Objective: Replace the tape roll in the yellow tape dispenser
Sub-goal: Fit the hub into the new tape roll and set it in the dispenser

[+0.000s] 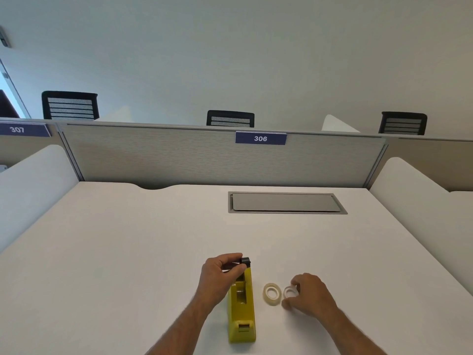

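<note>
The yellow tape dispenser (242, 312) lies lengthwise on the white desk (128, 252), its cutter end toward me and its roll bay empty. My left hand (222, 271) pinches a black spool core (245, 261) just above the dispenser's far end. A full roll of clear tape (272, 293) lies flat to the right of the dispenser. Beside it, my right hand (311, 294) has its fingers around a thin, nearly empty clear ring (290, 292) that rests on the desk.
A grey cable hatch (284, 203) is set into the desk further back. A fabric partition (204, 155) with a label reading 306 closes the far edge, and white side dividers (414, 198) flank the desk. Black chair backs show behind the partition.
</note>
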